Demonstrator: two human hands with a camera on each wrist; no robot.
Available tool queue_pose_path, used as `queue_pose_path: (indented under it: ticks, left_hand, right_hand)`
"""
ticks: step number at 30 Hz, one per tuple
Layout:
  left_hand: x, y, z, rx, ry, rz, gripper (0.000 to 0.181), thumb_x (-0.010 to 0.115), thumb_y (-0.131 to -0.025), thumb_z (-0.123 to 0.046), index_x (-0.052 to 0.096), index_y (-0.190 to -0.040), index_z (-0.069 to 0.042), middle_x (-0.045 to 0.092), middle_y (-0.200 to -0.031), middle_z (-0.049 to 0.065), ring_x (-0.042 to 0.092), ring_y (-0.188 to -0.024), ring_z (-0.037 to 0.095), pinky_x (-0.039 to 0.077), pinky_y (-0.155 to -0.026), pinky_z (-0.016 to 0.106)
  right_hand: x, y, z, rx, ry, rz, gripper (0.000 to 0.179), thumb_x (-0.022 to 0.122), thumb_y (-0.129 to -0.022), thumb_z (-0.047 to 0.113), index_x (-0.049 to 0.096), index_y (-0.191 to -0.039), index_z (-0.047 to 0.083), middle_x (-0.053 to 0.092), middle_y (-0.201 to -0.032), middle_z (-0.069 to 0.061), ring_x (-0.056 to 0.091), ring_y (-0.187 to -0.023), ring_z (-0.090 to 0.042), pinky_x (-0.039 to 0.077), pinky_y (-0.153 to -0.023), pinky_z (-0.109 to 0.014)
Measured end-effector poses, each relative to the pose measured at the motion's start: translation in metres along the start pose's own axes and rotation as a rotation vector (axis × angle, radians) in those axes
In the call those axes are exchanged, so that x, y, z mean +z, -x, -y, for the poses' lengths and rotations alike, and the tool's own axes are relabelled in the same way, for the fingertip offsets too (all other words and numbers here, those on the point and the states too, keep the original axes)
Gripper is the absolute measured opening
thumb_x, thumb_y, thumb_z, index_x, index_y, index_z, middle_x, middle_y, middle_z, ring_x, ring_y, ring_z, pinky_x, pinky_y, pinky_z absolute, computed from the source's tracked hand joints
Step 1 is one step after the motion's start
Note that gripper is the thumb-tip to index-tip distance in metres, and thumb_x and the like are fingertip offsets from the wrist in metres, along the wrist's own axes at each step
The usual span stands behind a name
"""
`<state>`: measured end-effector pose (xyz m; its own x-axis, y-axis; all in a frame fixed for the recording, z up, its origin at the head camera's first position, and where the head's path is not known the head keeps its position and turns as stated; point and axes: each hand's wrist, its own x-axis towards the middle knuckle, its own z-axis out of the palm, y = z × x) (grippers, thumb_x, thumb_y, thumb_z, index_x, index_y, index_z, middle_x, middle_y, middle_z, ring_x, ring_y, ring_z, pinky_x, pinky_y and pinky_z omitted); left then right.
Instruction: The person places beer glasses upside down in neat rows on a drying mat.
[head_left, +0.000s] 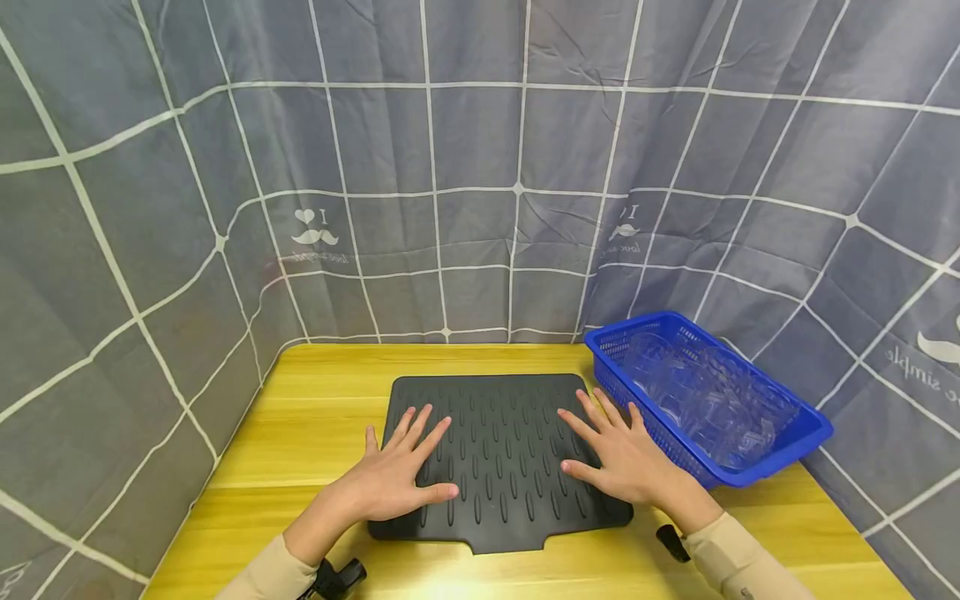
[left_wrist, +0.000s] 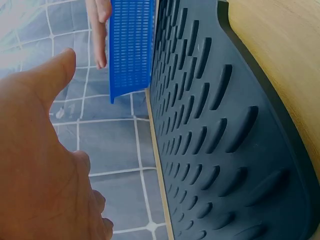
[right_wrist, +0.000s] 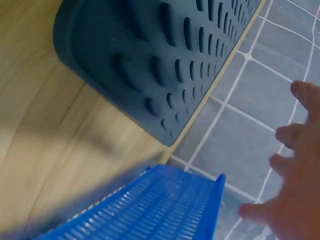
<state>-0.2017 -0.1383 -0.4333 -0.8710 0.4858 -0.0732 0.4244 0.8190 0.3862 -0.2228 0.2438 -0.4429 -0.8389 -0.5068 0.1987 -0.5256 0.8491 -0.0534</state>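
A dark grey mat with raised oval ridges (head_left: 517,500) lies flat on the table, a short spout-like tab at its front edge. Over its left side my left hand (head_left: 397,475) hovers with fingers spread. My right hand (head_left: 626,458) is held over the mat's right side, fingers also spread, close to the blue basket (head_left: 780,467). In the wrist views both hands stand apart from the mat and hold nothing. Several clear glasses or cups (head_left: 705,392) lie heaped inside the basket; their exact shapes are hard to make out.
The yellow wood-grain table (head_left: 300,417) carries the mat in the middle and the basket at the right, set at an angle. Grey curtain with white grid lines (head_left: 480,233) encloses the back and both sides. Dark camera mounts (head_left: 337,579) sit at the wrists.
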Motion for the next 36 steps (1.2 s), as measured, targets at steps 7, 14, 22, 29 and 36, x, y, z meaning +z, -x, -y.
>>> queue_pose_path:
  ticks: [7, 14, 22, 29, 36]
  left_hand:
    - [0.002, -0.007, 0.001, 0.019, -0.029, -0.013, 0.093, 0.048, -0.089, -0.078, 0.011, -0.163, -0.034, -0.004, -0.170, 0.004, -0.004, -0.157, 0.035, 0.001, -0.107, 0.083]
    - [0.002, -0.014, 0.000, 0.068, -0.027, -0.162, 0.088, 0.060, -0.091, -0.066, 0.026, -0.162, -0.026, 0.007, -0.170, 0.011, 0.006, -0.156, 0.036, 0.021, -0.114, 0.072]
    - [-0.001, -0.015, -0.003, 0.055, 0.010, -0.234, 0.074, 0.069, -0.093, -0.047, 0.041, -0.156, -0.019, 0.022, -0.167, 0.013, 0.019, -0.154, 0.037, 0.034, -0.112, 0.065]
    - [0.000, -0.012, -0.005, 0.034, 0.021, -0.233, 0.074, 0.071, -0.093, -0.044, 0.040, -0.156, -0.020, 0.022, -0.167, 0.013, 0.019, -0.154, 0.036, 0.035, -0.112, 0.063]
    - [0.002, -0.009, -0.005, 0.011, 0.030, -0.233, 0.074, 0.073, -0.092, -0.043, 0.041, -0.155, -0.021, 0.023, -0.167, 0.013, 0.020, -0.154, 0.037, 0.034, -0.113, 0.064]
  right_hand:
    - [-0.002, -0.004, -0.012, -0.066, 0.119, -0.117, 0.073, 0.060, -0.094, 0.061, 0.040, -0.156, 0.030, 0.026, -0.166, -0.010, 0.019, -0.153, -0.039, 0.023, -0.110, -0.075]
    - [-0.021, -0.013, -0.023, -0.090, 0.066, -0.140, 0.061, 0.070, -0.093, 0.047, 0.056, -0.145, 0.018, 0.049, -0.152, -0.015, 0.043, -0.141, -0.040, 0.040, -0.105, -0.066]
    - [-0.046, -0.028, -0.047, -0.054, 0.012, -0.171, 0.056, 0.070, -0.094, 0.040, 0.058, -0.143, 0.014, 0.054, -0.146, -0.018, 0.048, -0.135, -0.042, 0.044, -0.102, -0.064]
    - [-0.067, -0.043, -0.077, 0.036, -0.040, -0.163, 0.054, 0.069, -0.096, 0.036, 0.057, -0.143, 0.010, 0.052, -0.146, -0.022, 0.045, -0.135, -0.046, 0.037, -0.108, -0.064]
    - [-0.081, -0.052, -0.114, 0.157, -0.088, -0.071, 0.061, 0.065, -0.098, 0.038, 0.050, -0.147, 0.006, 0.038, -0.153, -0.029, 0.033, -0.139, -0.056, 0.031, -0.109, -0.070]
